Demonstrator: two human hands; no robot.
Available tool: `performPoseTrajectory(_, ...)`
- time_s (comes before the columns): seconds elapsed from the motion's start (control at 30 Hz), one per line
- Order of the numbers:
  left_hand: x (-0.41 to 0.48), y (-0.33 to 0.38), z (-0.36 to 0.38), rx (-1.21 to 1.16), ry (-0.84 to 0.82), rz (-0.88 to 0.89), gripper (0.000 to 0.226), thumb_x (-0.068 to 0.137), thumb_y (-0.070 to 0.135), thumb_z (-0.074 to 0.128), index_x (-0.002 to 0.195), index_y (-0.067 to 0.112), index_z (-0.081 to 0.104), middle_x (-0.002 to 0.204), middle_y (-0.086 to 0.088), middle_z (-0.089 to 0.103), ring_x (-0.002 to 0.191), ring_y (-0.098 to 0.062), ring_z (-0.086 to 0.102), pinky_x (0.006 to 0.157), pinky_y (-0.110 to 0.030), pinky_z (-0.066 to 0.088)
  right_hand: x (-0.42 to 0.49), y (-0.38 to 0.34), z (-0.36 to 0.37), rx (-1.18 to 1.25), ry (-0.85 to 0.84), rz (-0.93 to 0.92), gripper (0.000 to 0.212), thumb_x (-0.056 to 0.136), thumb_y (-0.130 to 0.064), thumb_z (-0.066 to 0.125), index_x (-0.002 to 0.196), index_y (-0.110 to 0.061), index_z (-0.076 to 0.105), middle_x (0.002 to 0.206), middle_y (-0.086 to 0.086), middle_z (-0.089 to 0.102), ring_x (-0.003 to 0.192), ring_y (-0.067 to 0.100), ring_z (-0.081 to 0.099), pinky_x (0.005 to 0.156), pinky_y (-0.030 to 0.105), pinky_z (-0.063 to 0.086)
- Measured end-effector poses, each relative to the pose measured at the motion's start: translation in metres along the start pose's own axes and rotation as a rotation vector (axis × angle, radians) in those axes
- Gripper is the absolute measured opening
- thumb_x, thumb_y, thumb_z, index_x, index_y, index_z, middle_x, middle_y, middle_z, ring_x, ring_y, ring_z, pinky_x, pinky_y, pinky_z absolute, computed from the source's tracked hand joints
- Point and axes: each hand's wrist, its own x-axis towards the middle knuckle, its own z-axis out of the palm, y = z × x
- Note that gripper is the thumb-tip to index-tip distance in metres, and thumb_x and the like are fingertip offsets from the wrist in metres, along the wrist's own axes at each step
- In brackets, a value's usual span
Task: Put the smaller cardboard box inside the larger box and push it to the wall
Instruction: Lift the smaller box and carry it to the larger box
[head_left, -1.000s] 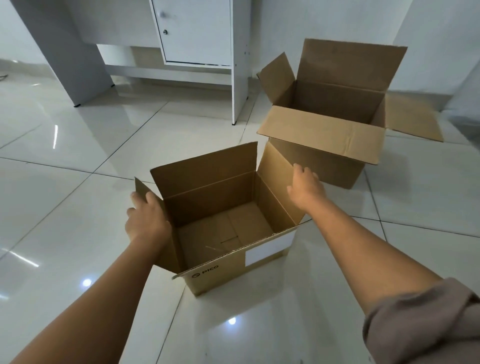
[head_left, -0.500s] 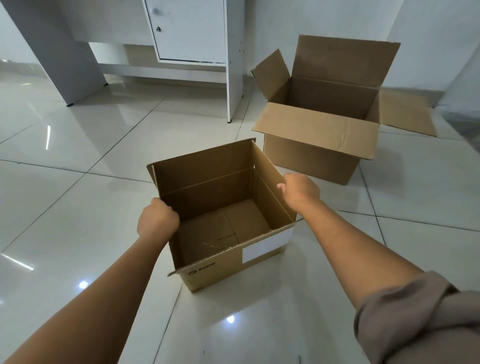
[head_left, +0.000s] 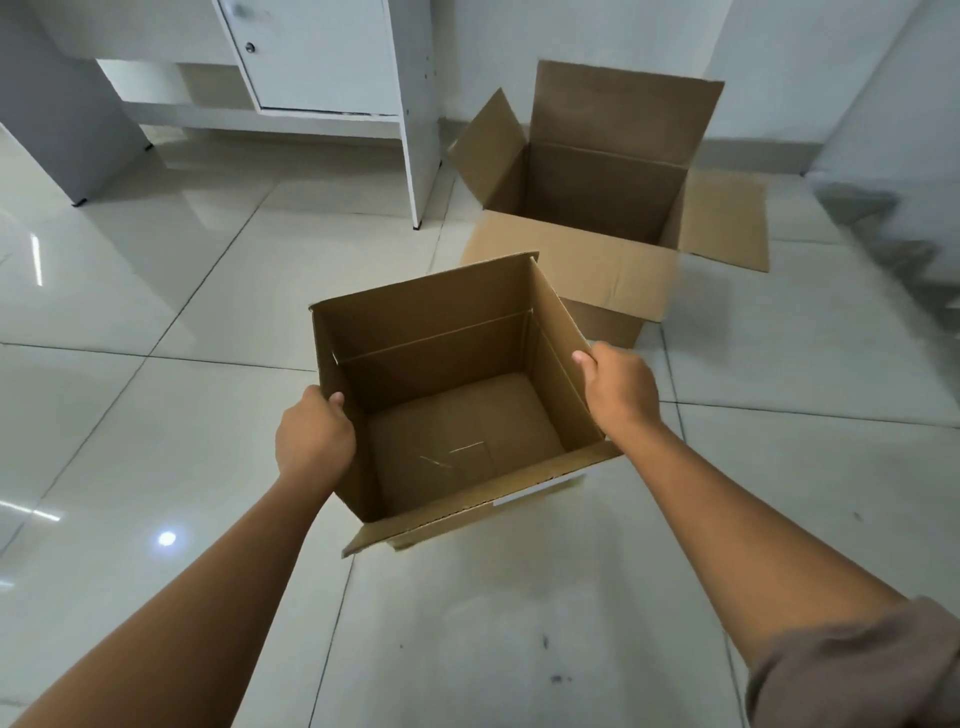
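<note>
The smaller cardboard box is open-topped and empty, held up off the tiled floor in the middle of the view. My left hand grips its left wall, thumb hooked inside. My right hand grips its right wall at the top edge. The larger box stands on the floor behind and to the right, all flaps spread open and its inside dark. The smaller box overlaps the larger box's near flap in the picture.
A white desk with a cabinet door stands at the back left, its leg panel close beside the larger box. The white wall runs behind the larger box. Glossy white floor tiles lie all around.
Both hands closed on the smaller box's side walls and lifted it off the floor, up and toward the larger box. Its side flaps now stand upright.
</note>
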Motion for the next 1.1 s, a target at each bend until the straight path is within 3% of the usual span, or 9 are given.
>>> performPoseTrajectory(0.23, -0.016, 0.082, -0.078, 0.01, -0.009, 0.08, 0.035, 0.099, 0.024, 0.032, 0.112, -0.003, 0.05, 0.106, -0.027, 0.063, 0.097, -0.043, 0.059, 0.07, -0.038, 0.037, 0.01, -0.003, -0.114, 0.027, 0.048, 0.107, 0.033, 0.097, -0.029, 0.041, 0.1, -0.003, 0.061, 0.093, 0.016, 0.068, 0.081, 0.028, 0.064, 0.063, 0.028, 0.045)
performPoseTrajectory(0.6, 0.008, 0.236, -0.156, 0.035, 0.03, 0.224, 0.034, 0.099, 0.023, 0.033, 0.114, -0.003, 0.049, 0.105, -0.027, 0.063, 0.095, -0.043, 0.06, 0.069, -0.038, 0.039, 0.084, 0.0, -0.247, 0.029, 0.127, 0.184, 0.035, 0.098, -0.027, 0.038, 0.1, 0.0, 0.061, 0.094, 0.018, 0.067, 0.082, 0.029, 0.063, 0.061, 0.027, 0.038)
performPoseTrajectory(0.83, 0.068, 0.318, -0.145, -0.002, 0.002, 0.279, 0.035, 0.099, 0.024, 0.033, 0.113, -0.002, 0.05, 0.103, -0.025, 0.064, 0.093, -0.041, 0.061, 0.071, -0.04, 0.044, 0.165, 0.017, -0.269, 0.024, 0.176, 0.23, 0.035, 0.098, -0.025, 0.037, 0.098, 0.001, 0.059, 0.093, 0.019, 0.066, 0.081, 0.031, 0.062, 0.061, 0.029, 0.038)
performPoseTrajectory(1.1, 0.191, 0.405, -0.092, -0.017, -0.067, 0.336, 0.035, 0.098, 0.025, 0.035, 0.114, -0.001, 0.051, 0.104, -0.026, 0.065, 0.094, -0.042, 0.061, 0.075, -0.043, 0.047, 0.29, 0.03, -0.238, 0.046, 0.221, 0.33, 0.033, 0.098, -0.026, 0.039, 0.1, -0.001, 0.06, 0.093, 0.017, 0.066, 0.082, 0.027, 0.063, 0.063, 0.026, 0.041)
